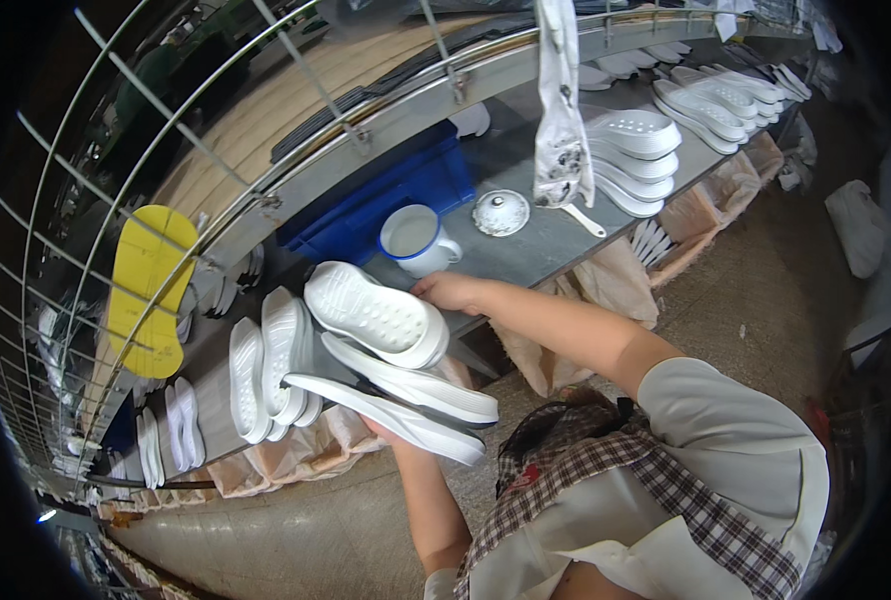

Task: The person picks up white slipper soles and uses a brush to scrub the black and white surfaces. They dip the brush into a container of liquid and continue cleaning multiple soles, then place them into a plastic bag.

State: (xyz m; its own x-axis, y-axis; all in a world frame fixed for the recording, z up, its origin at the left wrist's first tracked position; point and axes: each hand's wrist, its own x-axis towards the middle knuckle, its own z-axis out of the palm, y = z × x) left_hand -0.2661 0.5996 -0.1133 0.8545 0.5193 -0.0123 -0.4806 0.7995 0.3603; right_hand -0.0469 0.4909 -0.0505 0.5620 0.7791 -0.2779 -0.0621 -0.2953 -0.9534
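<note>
My left hand (pixel 381 429) is mostly hidden beneath several white shoe soles, gripping the lowest sole (pixel 391 418) from below. A second sole (pixel 416 388) and a top sole (pixel 376 312) with round hollows lie above it, fanned apart. At the far right edge of the top sole, my right hand (pixel 449 292) has its fingers curled against it, their tips partly hidden. Just beyond that hand stands a white mug (pixel 423 263) with a blue rim. Left of the held soles, more white soles (pixel 284 355) lean together on the grey bench (pixel 526 258).
A blue bin (pixel 366 197) and a round speckled lid (pixel 501 213) sit behind. A stained white cloth (pixel 561 120) hangs over the bench. Soles are stacked at right (pixel 634 160). A wire rack (pixel 126 62) curves along the left, with a yellow sole-shaped piece (pixel 151 290). Lined boxes (pixel 716 215) stand below.
</note>
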